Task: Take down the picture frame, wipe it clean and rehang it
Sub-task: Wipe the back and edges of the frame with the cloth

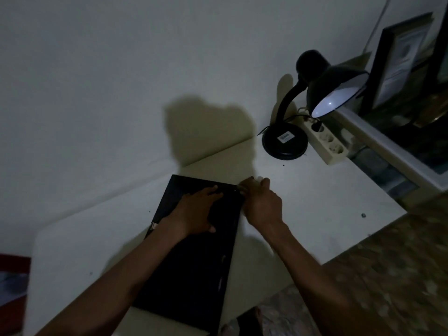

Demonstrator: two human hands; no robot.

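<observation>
1. One picture frame, dark and flat, lies back-up on the white table, at about 6 o'clock in the view, its far edge pointing toward 12.
2. Two bare hands are on it. The left hand rests flat on the frame's upper part, fingers straight and spread a little, thumb out to the side; it grips nothing.
3. The right hand sits at the frame's far right corner, around 1 o'clock from the left hand. Its fingers are curled at the frame's edge; whether they pinch the edge or some small thing there cannot be told in the dim light.
4. One black desk lamp stands on the table at about 2 o'clock, well apart from the frame, its shade tipped to the right.
5. One white power strip lies just beside the lamp's base.
6. One further framed picture stands upright on a shelf at 2 o'clock, far right.
</observation>
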